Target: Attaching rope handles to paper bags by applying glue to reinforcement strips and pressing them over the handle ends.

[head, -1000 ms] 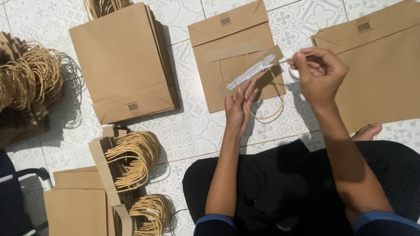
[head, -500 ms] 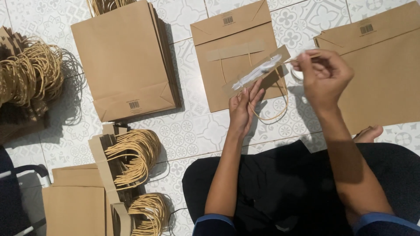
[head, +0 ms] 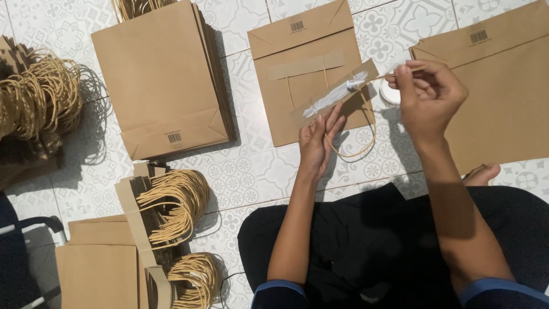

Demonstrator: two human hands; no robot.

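Left hand [head: 318, 143]: clamped on the near end of a handle strip [head: 334, 92], fingers under it, thumb on top; strip held tilted above the flat bag [head: 309, 86], glued face up so the white glue stays off everything.
Right hand [head: 426, 94]: fingers pinched together on a thin stick [head: 400, 72], tip meeting the strip's far end, apparently to spread glue along it.
Handle strip: brown paper band with a twine loop [head: 357, 146] hanging below, smeared white down the middle; lifted clear of the floor [head: 251, 171], over the middle bag.
Flat bag: lies at the floor's far edge, centre, a paper band across its upper part; close under the strip, within easy reach.
White pot [head: 390, 94]: on the floor just under the right hand, mostly hidden; likely the glue.
Bag stack [head: 160, 80]: far left, squared up.
Right stack [head: 503, 86]: far right corner, beside the right hand.
Spare handles [head: 171, 206]: bundled near left, loops outward, near the left arm.
Twine heap [head: 34, 97]: left edge.
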